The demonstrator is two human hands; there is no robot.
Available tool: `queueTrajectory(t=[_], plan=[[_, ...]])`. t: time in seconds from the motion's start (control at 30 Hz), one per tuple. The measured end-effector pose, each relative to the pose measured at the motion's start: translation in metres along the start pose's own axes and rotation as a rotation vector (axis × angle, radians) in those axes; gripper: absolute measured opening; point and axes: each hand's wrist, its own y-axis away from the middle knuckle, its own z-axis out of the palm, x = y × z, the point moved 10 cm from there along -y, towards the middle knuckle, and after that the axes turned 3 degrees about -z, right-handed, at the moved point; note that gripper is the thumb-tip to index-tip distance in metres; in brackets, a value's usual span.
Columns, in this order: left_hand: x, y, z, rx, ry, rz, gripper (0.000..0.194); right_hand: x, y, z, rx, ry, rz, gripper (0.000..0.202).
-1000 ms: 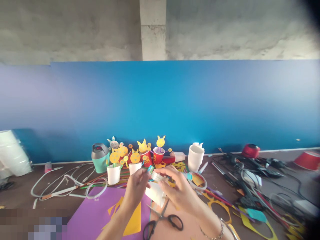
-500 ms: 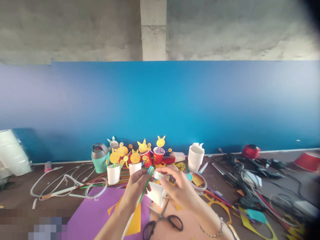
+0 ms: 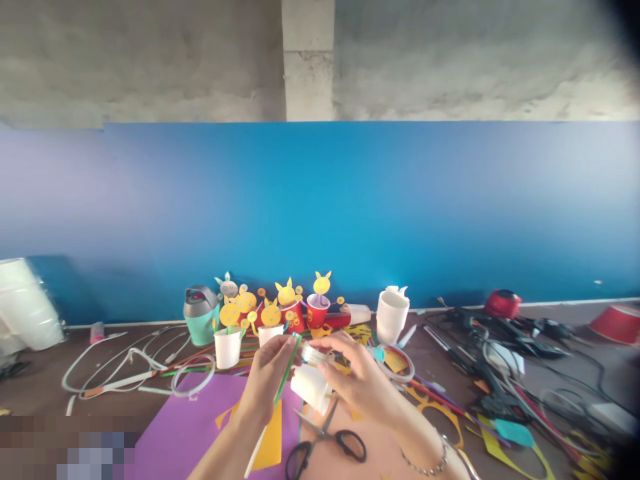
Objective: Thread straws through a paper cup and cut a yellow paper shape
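My left hand (image 3: 269, 373) pinches a thin green strip (image 3: 288, 371), which slants upward between thumb and fingers. A pale stick runs down from below that hand. My right hand (image 3: 353, 373) has its thumb and fingers closed around a small whitish roll of tape (image 3: 314, 355), just right of the green strip. Below and between the hands a white paper cup (image 3: 310, 388) lies tipped on its side. Scissors (image 3: 324, 435) with black handles lie spread open in front of it, over purple paper (image 3: 175, 427) and peach paper (image 3: 385, 440).
Cups with yellow paper animal figures (image 3: 228, 348) stand behind the hands, beside a teal bottle (image 3: 201, 319). White cups (image 3: 393, 317) stand at the back right. Yellow paper scraps, cables, pens and a glue gun (image 3: 500, 393) cover the right side. White cables lie at left.
My left hand has moved slightly left and down with the green strip, widening the gap to the tape roll. My right hand has shifted slightly left and down.
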Motion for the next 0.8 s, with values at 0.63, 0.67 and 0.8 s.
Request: queueTrajectory(t=[0.63,0.67,0.8], plan=[[0.006,0.007,0.015,-0.124,0.124,-0.018,0.033,0.005,-0.003,-0.002,0.091,0.189,0.029,0.016],[0.005,0.007,0.017,-0.139,0.155,-0.029,0.032,0.005,-0.003,-0.002,0.09,0.174,0.022,0.017],[-0.003,0.008,0.022,-0.172,0.206,-0.094,0.034,0.005,-0.001,-0.002,0.078,0.12,0.02,0.022]])
